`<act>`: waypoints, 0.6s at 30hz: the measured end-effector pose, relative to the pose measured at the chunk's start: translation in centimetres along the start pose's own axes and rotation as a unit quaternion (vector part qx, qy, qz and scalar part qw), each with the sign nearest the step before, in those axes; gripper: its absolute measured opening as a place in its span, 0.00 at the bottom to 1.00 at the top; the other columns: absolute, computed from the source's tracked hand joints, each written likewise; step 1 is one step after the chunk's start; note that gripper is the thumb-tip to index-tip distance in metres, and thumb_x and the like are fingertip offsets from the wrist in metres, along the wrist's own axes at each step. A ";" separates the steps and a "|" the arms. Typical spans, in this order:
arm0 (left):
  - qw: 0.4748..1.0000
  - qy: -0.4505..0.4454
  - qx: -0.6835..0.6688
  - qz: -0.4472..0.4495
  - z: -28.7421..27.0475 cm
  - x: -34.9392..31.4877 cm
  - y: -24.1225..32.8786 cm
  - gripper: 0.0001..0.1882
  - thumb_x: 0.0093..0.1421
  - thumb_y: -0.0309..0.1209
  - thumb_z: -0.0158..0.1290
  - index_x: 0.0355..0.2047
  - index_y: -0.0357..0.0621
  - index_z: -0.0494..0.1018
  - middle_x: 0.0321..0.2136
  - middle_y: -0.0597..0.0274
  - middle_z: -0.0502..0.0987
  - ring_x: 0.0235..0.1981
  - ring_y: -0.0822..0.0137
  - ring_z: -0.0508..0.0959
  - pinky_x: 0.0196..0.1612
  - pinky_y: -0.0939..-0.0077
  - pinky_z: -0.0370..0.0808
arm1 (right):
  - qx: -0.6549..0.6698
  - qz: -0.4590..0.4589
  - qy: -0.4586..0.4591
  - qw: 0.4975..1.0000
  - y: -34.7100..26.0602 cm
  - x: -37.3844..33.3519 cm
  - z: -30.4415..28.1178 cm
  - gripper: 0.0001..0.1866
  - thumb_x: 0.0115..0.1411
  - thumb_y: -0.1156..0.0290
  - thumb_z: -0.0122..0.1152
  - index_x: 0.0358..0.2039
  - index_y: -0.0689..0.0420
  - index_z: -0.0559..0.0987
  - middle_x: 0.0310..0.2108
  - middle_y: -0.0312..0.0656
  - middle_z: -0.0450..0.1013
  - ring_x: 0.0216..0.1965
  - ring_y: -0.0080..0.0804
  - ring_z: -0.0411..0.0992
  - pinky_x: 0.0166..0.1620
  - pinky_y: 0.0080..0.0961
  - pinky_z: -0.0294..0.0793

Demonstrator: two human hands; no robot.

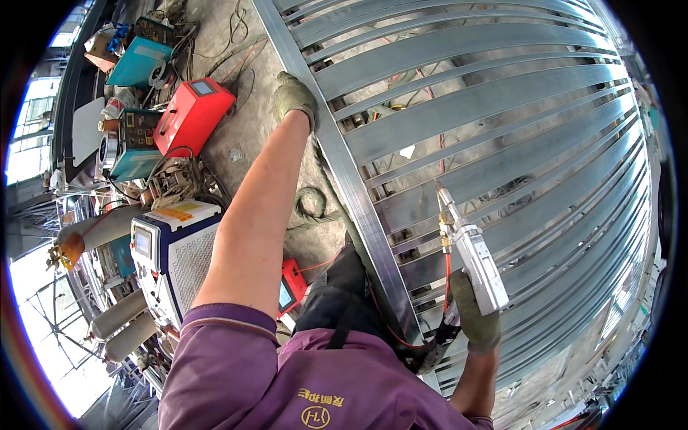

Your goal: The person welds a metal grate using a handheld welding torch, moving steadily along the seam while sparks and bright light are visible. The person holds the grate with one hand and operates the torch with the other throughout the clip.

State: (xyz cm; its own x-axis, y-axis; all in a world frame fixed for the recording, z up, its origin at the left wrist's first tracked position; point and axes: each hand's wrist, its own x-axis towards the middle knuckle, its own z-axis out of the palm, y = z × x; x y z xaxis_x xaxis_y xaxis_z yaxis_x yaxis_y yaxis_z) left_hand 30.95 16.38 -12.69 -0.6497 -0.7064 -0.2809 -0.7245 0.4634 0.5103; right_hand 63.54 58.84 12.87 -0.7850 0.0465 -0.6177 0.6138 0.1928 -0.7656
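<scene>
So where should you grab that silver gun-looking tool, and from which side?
Probably best to take the silver tool by its thick, boxy rear, coming from the wearer's side, where the gloved right hand holds it. Its narrow nozzle points away from the wearer, and a red hose runs along its left, so I'd avoid both.

Yellow characters (320, 398) and a ringed emblem (315, 417) are printed on the shirt (358, 373) at the frame's lower centre. A yellow label (177, 211) is carried on the white machine (188, 259) at the left; its print cannot be read.
</scene>
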 end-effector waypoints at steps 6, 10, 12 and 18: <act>0.969 -0.112 -0.219 -0.015 -1.6 -0.6 -0.2 0.45 0.74 0.62 0.26 0.57 0.32 0.76 0.54 0.36 0.80 0.59 0.43 0.78 0.62 0.56 0.72 | -0.041 -0.092 0.051 0.994 1.8 -5.2 1.6 0.06 0.69 0.73 0.66 0.41 0.62 0.82 0.28 0.33 0.76 0.27 0.19 0.71 0.30 0.24 0.74; 0.982 -0.084 -0.124 0.118 -6.2 -9.4 -3.3 0.40 0.71 0.60 0.39 0.53 0.29 0.77 0.48 0.31 0.81 0.55 0.40 0.81 0.59 0.54 0.73 | -0.028 -0.116 0.107 0.987 2.3 -8.8 2.4 0.05 0.69 0.73 0.66 0.40 0.61 0.82 0.27 0.33 0.75 0.27 0.20 0.71 0.29 0.25 0.73; 0.976 -0.122 -0.019 0.182 -6.7 -11.1 -10.5 0.31 0.71 0.53 0.48 0.42 0.30 0.79 0.37 0.39 0.83 0.40 0.55 0.81 0.47 0.56 0.75 | -0.026 -0.137 0.118 0.983 3.1 -9.7 2.5 0.05 0.70 0.72 0.65 0.42 0.60 0.81 0.29 0.33 0.75 0.30 0.20 0.72 0.31 0.24 0.73; 0.807 -0.378 0.347 0.293 -11.4 -33.0 -22.1 0.43 0.64 0.51 0.59 0.74 0.48 0.59 0.70 0.42 0.64 0.65 0.40 0.71 0.66 0.53 0.70 | 0.062 -0.189 0.114 0.973 4.7 -11.3 1.2 0.05 0.71 0.72 0.64 0.44 0.57 0.79 0.33 0.31 0.73 0.31 0.20 0.71 0.31 0.23 0.73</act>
State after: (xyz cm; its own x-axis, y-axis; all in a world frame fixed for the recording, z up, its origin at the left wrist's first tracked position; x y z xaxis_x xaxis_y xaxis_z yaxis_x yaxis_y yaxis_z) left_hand 71.02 23.37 -5.46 -0.6927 0.1495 -0.7055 -0.0258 0.9725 0.2314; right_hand 75.41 58.05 16.06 -0.9460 0.2142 -0.2433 0.2727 0.1198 -0.9546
